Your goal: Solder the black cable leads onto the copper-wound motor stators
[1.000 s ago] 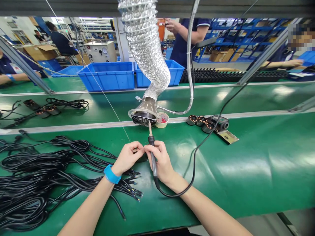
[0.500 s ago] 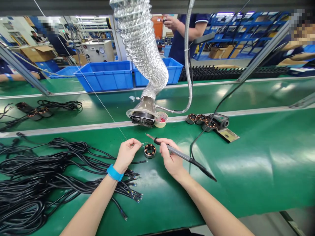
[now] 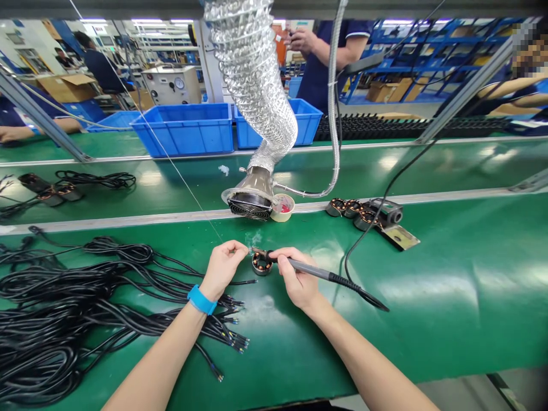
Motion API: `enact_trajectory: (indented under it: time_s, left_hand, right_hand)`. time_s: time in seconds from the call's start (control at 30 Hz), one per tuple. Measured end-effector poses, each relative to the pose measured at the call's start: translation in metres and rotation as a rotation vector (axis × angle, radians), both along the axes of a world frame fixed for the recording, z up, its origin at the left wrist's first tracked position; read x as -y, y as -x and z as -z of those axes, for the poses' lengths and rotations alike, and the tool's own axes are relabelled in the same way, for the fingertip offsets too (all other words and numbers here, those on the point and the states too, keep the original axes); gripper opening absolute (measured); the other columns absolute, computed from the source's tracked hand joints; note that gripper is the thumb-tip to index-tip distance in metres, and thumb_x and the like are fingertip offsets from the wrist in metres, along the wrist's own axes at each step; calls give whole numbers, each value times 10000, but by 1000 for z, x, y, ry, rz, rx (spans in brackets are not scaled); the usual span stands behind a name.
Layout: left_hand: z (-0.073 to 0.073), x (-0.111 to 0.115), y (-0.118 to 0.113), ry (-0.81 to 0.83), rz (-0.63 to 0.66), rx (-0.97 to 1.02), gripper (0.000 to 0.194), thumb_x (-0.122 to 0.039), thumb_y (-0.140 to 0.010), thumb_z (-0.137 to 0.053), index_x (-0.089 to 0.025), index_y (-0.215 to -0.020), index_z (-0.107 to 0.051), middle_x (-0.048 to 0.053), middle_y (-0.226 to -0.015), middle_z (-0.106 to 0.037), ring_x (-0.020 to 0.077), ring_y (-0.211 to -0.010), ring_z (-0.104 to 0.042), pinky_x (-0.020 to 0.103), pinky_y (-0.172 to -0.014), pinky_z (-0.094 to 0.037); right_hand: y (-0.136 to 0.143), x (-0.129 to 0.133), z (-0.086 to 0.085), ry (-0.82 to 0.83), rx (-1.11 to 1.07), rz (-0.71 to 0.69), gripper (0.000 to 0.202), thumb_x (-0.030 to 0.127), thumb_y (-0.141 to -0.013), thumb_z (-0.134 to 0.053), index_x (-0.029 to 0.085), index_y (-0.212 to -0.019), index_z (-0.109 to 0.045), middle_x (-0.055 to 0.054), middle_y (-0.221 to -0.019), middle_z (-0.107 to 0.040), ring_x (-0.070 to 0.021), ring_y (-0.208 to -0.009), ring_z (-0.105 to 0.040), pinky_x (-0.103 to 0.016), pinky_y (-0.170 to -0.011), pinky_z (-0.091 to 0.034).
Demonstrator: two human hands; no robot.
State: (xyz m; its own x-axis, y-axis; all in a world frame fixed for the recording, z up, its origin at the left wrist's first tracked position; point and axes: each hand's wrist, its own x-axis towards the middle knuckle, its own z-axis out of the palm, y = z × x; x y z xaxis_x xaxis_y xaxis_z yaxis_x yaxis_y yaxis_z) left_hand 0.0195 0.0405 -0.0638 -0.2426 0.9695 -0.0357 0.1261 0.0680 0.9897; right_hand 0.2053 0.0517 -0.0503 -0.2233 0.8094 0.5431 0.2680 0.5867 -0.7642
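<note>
My left hand (image 3: pixel 223 265), with a blue band at the wrist, pinches the thin solder wire (image 3: pixel 188 188) that runs down from the upper left. Fine wire ends at its fingertips are too small to make out fully. In my right hand (image 3: pixel 297 279) is a grey soldering iron (image 3: pixel 310 269), its tip reaching to the left fingertips. A wisp of smoke (image 3: pixel 256 237) rises at the tip. Just below it, a ring-shaped motor stator (image 3: pixel 262 266) with copper windings sits on the green bench, partly covered by the iron.
Black cables (image 3: pixel 85 297) lie heaped at left. A fume duct (image 3: pixel 252 194) hangs above the stator, beside a tape roll (image 3: pixel 282 208). More stators (image 3: pixel 353 209) stand by an iron holder (image 3: pixel 387 212) at right. Blue bins (image 3: pixel 184 131) and a co-worker (image 3: pixel 334 63) are beyond.
The soldering iron has moved left and down, its tip now over the stator's upper edge at my left fingertips. Smoke has appeared. My left hand has stayed nearly in place.
</note>
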Motion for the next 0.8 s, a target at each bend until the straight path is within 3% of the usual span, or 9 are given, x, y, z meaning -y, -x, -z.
enact_trajectory:
  time_s: [0.33, 0.8]
  left_hand:
    - [3, 0, 2, 12, 6, 8, 154, -292, -755, -656, -147, -713, -683, 1, -672, -640, 117, -602, -511, 237, -607, -389]
    - [0, 1, 0, 52, 4, 47, 173, -331, -756, -657, -165, -710, -664, -33, -522, -542, 106, -498, -433, 239, -521, -322]
  right_hand:
    - [-3, -2, 6, 42, -145, 47, 253, 320, -950, -465, 203, -882, -680, -6, -641, -635, -161, -618, -638, -284, -577, -516]
    - [-1, 1, -7, -123, 2, -31, 199, 213, -897, -487, 212, -819, -670, -1, -731, -728, -143, -606, -666, -261, -595, -523]
